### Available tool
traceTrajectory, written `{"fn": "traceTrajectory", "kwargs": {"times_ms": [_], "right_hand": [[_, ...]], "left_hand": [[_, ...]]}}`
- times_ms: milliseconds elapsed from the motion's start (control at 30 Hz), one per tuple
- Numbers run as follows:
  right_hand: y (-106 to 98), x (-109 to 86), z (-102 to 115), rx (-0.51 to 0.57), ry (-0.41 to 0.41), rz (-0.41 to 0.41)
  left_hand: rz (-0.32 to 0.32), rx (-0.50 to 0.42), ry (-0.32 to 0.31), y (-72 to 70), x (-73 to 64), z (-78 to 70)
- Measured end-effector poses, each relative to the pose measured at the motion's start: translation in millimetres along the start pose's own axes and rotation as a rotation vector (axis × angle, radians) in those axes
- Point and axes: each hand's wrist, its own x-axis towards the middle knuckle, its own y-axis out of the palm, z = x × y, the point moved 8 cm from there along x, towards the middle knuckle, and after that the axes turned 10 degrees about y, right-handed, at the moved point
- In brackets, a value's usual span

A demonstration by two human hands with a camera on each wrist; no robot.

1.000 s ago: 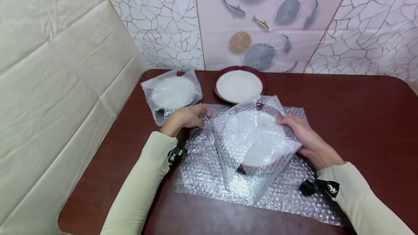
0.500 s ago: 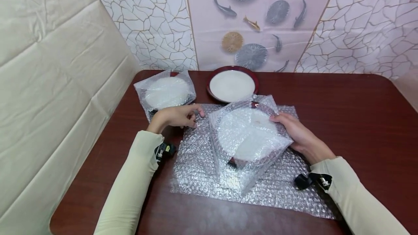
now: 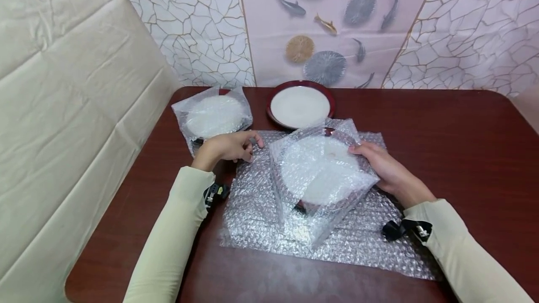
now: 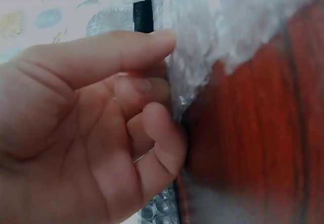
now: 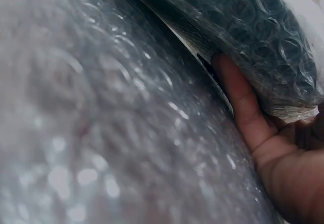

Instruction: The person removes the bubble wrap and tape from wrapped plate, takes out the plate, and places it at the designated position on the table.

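Observation:
My right hand (image 3: 384,167) grips the right edge of a bubble-wrapped plate (image 3: 322,169), thumb on top. In the right wrist view, fingers (image 5: 240,95) reach under the wrapped bundle (image 5: 253,37). The plate is white with a dark red rim and sits tilted over a flat bubble wrap sheet (image 3: 252,214). My left hand (image 3: 233,146) is at the sheet's upper left corner, fingers loosely curled. The left wrist view has its fingertips right at the edge of the bubble wrap (image 4: 190,47), with nothing seen pinched between them.
An unwrapped white plate with a dark red rim (image 3: 300,105) stands at the back of the brown table (image 3: 442,153). Another plate in bubble wrap (image 3: 215,115) lies at the back left, just beyond my left hand. Patterned cloth (image 3: 324,27) hangs behind the table.
The view has shifted slightly. The wrapped plate has been lowered a little toward the sheet, still in my right hand. My left hand stays at the sheet's corner.

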Motion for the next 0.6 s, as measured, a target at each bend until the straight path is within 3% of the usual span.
{"fn": "traceTrajectory", "kwargs": {"times_ms": [400, 600], "right_hand": [[3.6, 3.6, 5.2, -0.047, 0.003, -0.026], [1.9, 3.2, 1.7, -0.164, 0.047, -0.056]], "left_hand": [[-0.047, 0.027, -0.086, -6.5, -3.6, -3.3], [-0.04, 0.026, -0.073, -2.0, -0.6, -0.2]]}}
